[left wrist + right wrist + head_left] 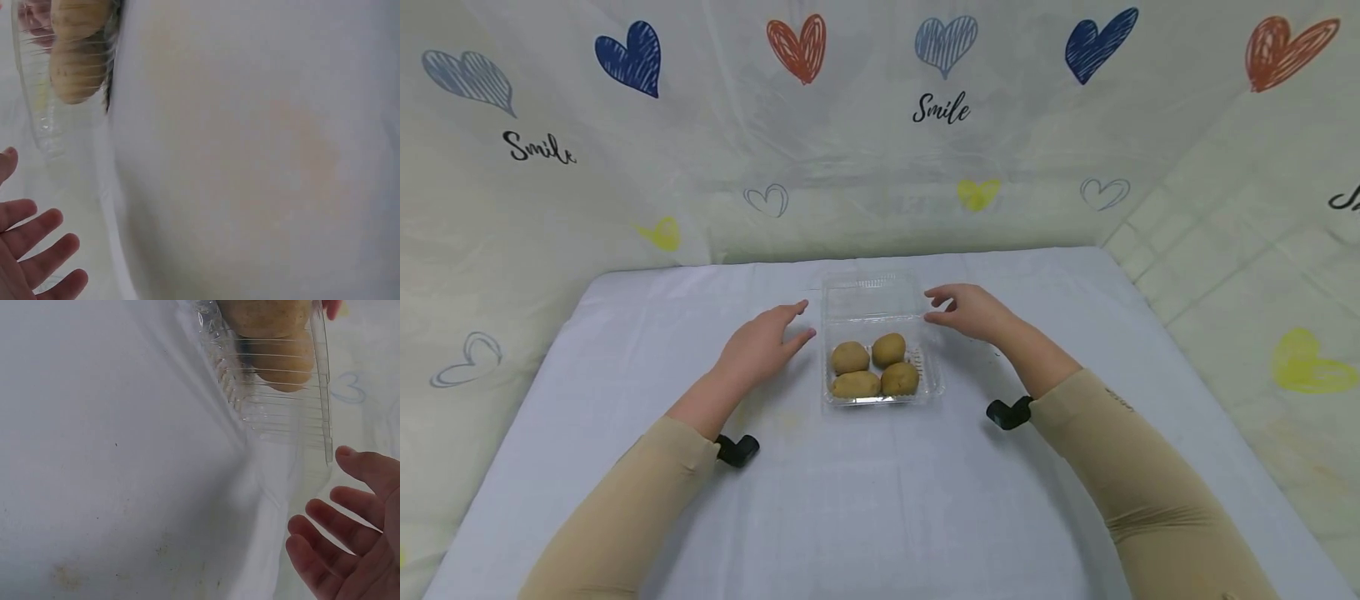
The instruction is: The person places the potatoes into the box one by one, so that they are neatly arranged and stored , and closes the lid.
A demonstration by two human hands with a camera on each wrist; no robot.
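A clear plastic clamshell container (880, 400) stands on the cloth-covered table with its lid (871, 296) raised back at the far side. Several potatoes (899, 379) lie inside its base. To the left of the container, my left hand (763, 342) hovers with fingers spread, apart from the plastic. My right hand (972, 312) is beside the lid's right edge, its fingers loosely bent and holding nothing. In the right wrist view the thumb (359, 464) is close to the container's rim; whether it touches cannot be told.
A white cloth (880, 500) with faint stains covers the table. Behind it hangs a pale sheet (865, 158) printed with hearts and the word Smile. A black wrist camera (737, 450) sits on the left forearm, another black camera (1009, 413) on the right.
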